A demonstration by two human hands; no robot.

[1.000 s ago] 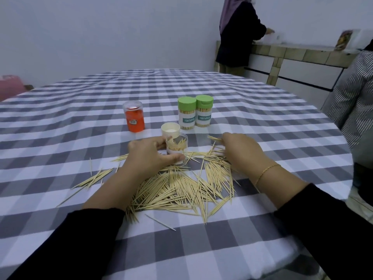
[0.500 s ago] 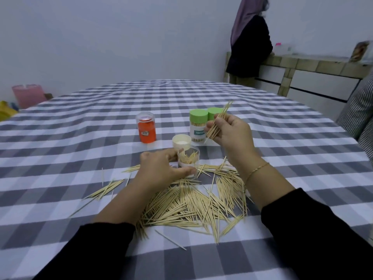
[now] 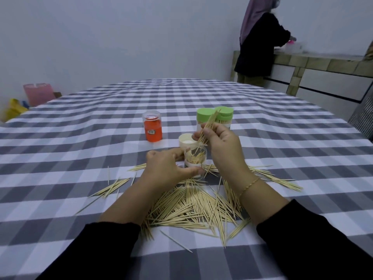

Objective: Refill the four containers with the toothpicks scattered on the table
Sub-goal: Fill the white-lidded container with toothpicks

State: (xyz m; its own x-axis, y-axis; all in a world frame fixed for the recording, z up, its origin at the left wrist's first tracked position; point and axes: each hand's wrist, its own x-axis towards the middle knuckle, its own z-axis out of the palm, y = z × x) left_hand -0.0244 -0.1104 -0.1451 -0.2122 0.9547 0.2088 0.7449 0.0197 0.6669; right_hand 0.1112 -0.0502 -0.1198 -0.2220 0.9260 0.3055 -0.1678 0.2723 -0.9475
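Several thin wooden toothpicks (image 3: 207, 128), lifted off the checked tabletop (image 3: 80, 158) moments ago, are pinched by the right hand (image 3: 222, 144) and apparently lowered into the small clear open container (image 3: 195, 158), gripped by the left hand (image 3: 167, 168).

You are wearing long black sleeves on both arms, each one ending partway up the forearm and leaving the wrists bare. Around the wrist of your right hand (image 3: 223, 146) a thin gold chain bracelet (image 3: 248, 185) is sitting, while your left hand (image 3: 165, 168) is wearing nothing.
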